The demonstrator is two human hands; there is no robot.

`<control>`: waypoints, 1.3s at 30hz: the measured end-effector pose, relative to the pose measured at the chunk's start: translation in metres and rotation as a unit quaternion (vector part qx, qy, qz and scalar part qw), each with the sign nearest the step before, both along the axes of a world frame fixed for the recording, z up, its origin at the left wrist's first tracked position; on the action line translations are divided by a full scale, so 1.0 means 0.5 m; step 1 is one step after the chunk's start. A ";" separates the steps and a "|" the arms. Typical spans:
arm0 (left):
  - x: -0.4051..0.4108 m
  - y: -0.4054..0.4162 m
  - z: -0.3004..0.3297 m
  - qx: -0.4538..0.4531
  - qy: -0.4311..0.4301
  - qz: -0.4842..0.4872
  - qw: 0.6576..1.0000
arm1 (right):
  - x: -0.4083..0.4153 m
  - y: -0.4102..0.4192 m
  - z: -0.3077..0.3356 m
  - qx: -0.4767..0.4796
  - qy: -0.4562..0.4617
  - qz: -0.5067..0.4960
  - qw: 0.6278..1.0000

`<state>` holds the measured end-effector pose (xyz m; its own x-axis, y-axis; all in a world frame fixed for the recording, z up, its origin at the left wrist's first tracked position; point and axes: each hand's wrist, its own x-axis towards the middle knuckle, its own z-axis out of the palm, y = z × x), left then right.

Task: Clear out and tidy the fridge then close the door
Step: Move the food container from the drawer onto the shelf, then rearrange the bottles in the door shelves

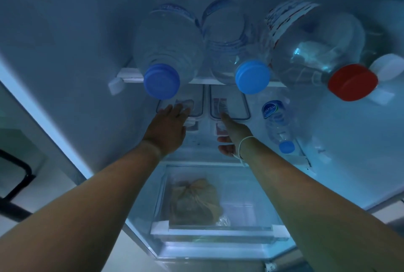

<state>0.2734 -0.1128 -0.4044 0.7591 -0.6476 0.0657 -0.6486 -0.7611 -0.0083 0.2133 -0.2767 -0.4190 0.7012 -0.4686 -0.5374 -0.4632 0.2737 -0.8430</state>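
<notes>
I look into the open fridge. On the middle shelf stand two clear containers with blue-rimmed lids, side by side. My left hand (168, 127) lies over the front of the left container (195, 102), fingers on its lid. My right hand (231, 134) grips the front of the right container (235, 103), one finger on the lid and the thumb below. A small water bottle (276, 121) with a blue cap lies to their right on the same shelf.
On the upper shelf (131, 72) three big bottles lie with caps toward me: two blue-capped (168, 46) (227, 37), one red-capped (306, 46), and a white-capped item (387, 67) at far right. Below, the clear crisper drawer (218, 231) holds a brown bag (196, 199).
</notes>
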 end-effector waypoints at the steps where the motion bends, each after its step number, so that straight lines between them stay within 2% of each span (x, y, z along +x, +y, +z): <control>1: 0.001 0.000 0.001 0.003 0.000 -0.001 1.000 | 0.000 0.000 -0.002 0.003 0.004 -0.009 1.000; 5: 0.003 0.001 0.007 0.002 0.011 -0.006 1.000 | -0.006 -0.001 -0.003 -0.004 0.022 -0.032 0.999; 8: 0.011 0.003 0.008 -0.007 0.023 -0.015 1.000 | -0.015 -0.015 -0.002 -0.042 0.012 -0.087 0.995; 10: 0.013 0.004 0.008 -0.015 0.029 -0.018 0.999 | -0.025 -0.029 0.004 -0.124 0.003 -0.128 0.984; 11: 0.012 0.004 0.009 -0.014 0.030 -0.018 0.999 | -0.033 -0.040 0.005 -0.200 0.023 -0.122 0.972; 14: 0.013 0.005 0.008 -0.007 0.025 -0.023 0.999 | -0.065 -0.067 0.017 -0.441 0.084 -0.082 0.890; 16: 0.015 0.007 0.007 -0.007 0.021 -0.025 0.999 | -0.089 -0.082 0.025 -0.555 0.074 -0.078 0.825; 18: 0.013 0.007 0.007 -0.010 0.026 -0.021 0.999 | -0.106 -0.096 0.017 -0.638 0.073 -0.054 0.765; 19: 0.011 0.007 0.007 -0.013 0.028 -0.020 0.999 | -0.110 -0.104 0.008 -0.655 0.080 -0.041 0.750; 22: 0.009 0.006 0.008 -0.022 0.033 -0.018 0.999 | -0.112 -0.117 -0.015 -0.640 0.107 -0.027 0.761; 26: 0.010 0.008 0.002 -0.040 0.017 -0.021 0.999 | -0.108 -0.129 -0.014 -0.590 0.128 -0.017 0.797; 30: 0.007 0.007 0.000 -0.052 0.015 -0.018 0.998 | -0.107 -0.138 -0.009 -0.602 0.130 -0.014 0.788; 39: 0.009 0.008 0.013 -0.034 0.053 -0.008 0.998 | -0.139 -0.117 0.006 -0.401 0.167 -0.051 0.899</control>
<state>0.2780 -0.1088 -0.3980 0.7536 -0.6566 0.0295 -0.6553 -0.7470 0.1120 0.1436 -0.3349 -0.4158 0.4945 -0.8522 -0.1707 -0.7347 -0.3050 -0.6059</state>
